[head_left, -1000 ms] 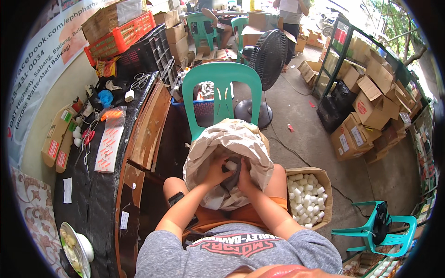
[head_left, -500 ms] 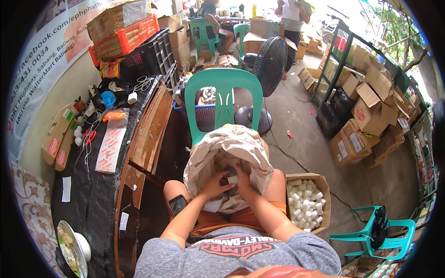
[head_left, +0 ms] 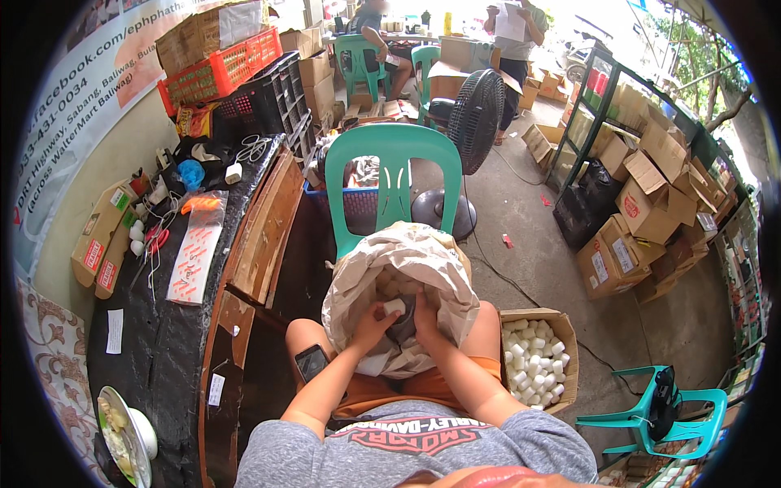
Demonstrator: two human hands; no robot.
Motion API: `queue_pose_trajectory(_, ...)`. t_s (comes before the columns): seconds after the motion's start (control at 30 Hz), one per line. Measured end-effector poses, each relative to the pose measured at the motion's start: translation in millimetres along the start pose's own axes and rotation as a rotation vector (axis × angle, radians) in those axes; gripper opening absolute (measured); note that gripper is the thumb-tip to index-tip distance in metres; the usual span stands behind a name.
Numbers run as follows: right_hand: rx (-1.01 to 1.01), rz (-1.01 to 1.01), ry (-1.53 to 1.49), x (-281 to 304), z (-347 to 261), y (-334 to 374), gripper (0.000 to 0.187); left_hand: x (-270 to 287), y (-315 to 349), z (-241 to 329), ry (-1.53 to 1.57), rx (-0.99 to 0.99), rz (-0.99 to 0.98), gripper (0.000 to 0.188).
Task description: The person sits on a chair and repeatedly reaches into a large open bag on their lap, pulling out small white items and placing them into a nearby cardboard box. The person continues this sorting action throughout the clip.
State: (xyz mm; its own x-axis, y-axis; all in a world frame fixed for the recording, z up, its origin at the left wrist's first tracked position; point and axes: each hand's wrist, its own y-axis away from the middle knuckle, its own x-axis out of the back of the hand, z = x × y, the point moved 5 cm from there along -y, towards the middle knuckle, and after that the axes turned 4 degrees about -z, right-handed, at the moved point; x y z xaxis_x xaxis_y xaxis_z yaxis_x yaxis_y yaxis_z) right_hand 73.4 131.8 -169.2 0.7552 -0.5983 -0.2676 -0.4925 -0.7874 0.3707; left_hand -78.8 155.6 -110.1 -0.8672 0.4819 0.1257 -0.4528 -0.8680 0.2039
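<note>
While left fingers (head_left: 377, 313) hold it, the white cylinder (head_left: 394, 307) looks stubby.

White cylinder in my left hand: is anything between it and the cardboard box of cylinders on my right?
Yes: from the white cylinder, a dark grey object, your right hand, the right wall of the paper sack and your right thigh come before the cardboard box.

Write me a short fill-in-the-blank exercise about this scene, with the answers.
1. The left hand holds a small ____ cylinder.
2. The cardboard box of similar pieces is on the picture's ____ side.
3. The fan near the green chair is ____.

Answers: white; right; black.
</note>
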Motion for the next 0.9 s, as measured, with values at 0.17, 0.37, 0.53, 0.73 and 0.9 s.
queue_pose_trajectory(0.17, -0.031, -0.094, -0.039, 4, 26, -14, 0.056, -12, 9, 25, -0.393, -0.419, -0.096, 0.049)
queue_pose_trajectory(0.37, -0.164, -0.269, -0.313, -9, 5, 8, 0.041, -16, 14, 21, -0.458, -0.396, -0.12, 0.06)
queue_pose_trajectory(0.53, -0.256, -0.148, -0.243, -7, -4, 18, 0.036, -16, -2, -14, -0.081, -0.255, -0.287, 0.065)
queue_pose_trajectory(0.73, -0.203, -0.188, -0.316, -9, -10, 21, 0.036, -13, 4, 1, -0.016, -0.176, -0.289, 0.07)
queue_pose_trajectory(0.9, -0.132, -0.107, -0.218, -4, -4, 13, 0.038, -17, 9, 11, -0.234, -0.278, -0.303, 0.076)
